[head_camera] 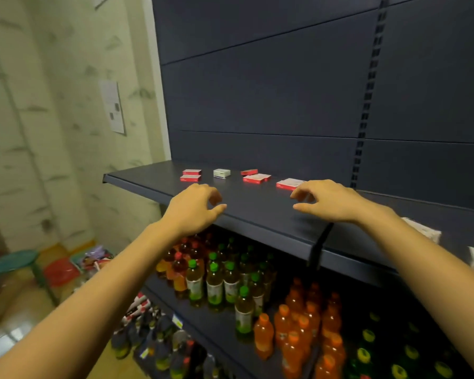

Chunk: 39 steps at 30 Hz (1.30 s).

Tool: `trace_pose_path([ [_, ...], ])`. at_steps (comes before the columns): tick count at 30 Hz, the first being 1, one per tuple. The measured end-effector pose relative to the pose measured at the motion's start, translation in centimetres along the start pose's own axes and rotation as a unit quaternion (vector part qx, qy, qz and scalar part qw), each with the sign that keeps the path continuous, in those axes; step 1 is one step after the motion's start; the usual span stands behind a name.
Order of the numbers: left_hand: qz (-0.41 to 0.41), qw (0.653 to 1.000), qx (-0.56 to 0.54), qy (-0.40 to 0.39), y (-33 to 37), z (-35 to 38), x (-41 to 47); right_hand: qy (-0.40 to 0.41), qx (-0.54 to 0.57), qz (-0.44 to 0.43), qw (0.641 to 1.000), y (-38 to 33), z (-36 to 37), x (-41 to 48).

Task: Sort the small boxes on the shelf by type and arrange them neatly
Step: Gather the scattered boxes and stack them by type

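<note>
- Up on the dark shelf (257, 212): red boxes (191, 175) paired at left, white box (221, 173) beside them, more red boxes (253, 176) further right, all lying flat.
- Rightmost red box (286, 184) just beyond right hand (329, 201), touching or not unclear.
- Left hand (195, 206) over shelf's front edge, fingers loosely curled, empty.
- Right hand likewise loosely spread, gripping nothing.
- Below: bottles (230, 283) on lower shelves.
</note>
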<state>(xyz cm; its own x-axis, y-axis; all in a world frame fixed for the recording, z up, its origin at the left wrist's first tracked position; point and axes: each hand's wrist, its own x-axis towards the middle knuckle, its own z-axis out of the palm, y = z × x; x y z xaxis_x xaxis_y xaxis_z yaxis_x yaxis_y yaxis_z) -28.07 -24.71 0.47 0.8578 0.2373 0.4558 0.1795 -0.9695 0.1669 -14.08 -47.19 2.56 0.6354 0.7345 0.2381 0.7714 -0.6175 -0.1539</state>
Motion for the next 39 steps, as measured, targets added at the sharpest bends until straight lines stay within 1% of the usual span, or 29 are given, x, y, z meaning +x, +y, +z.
trace_pose_path([
  [6, 0.0, 1.0, -0.005, -0.014, -4.7, 1.3, 1.6, -0.028, -0.023, 0.037, 0.999, -0.5, 2.5, 5.7],
  [10, -0.001, 0.999, -0.02, -0.029, -7.0, 2.7, 4.2, -0.048, -0.013, 0.104, 0.993, 0.8, 3.5, 9.2],
  [15, 0.025, 0.999, -0.024, -0.029, -9.4, 5.0, 9.1, -0.038, -0.011, 0.179, 0.983, 3.4, 5.0, 14.0],
  [20, 0.054, 0.997, -0.031, -0.053, -11.2, 7.3, 15.4, -0.034, -0.011, 0.218, 0.975, 6.1, 6.3, 18.4],
  [24, 0.082, 0.994, -0.051, -0.047, -12.6, 8.9, 19.6, -0.058, -0.024, 0.227, 0.972, 7.9, 6.8, 21.3],
  [29, 0.107, 0.99, -0.077, -0.045, -14.4, 10.6, 23.3, -0.086, -0.055, 0.254, 0.962, 9.4, 7.5, 23.1],
  [34, 0.137, 0.986, -0.09, -0.039, -15.8, 11.7, 27.0, -0.115, -0.06, 0.283, 0.95, 9.0, 7.6, 24.2],
  [39, 0.19, 0.975, -0.09, -0.066, -16.9, 12.6, 31.4, -0.134, -0.047, 0.319, 0.937, 7.3, 7.0, 24.1],
])
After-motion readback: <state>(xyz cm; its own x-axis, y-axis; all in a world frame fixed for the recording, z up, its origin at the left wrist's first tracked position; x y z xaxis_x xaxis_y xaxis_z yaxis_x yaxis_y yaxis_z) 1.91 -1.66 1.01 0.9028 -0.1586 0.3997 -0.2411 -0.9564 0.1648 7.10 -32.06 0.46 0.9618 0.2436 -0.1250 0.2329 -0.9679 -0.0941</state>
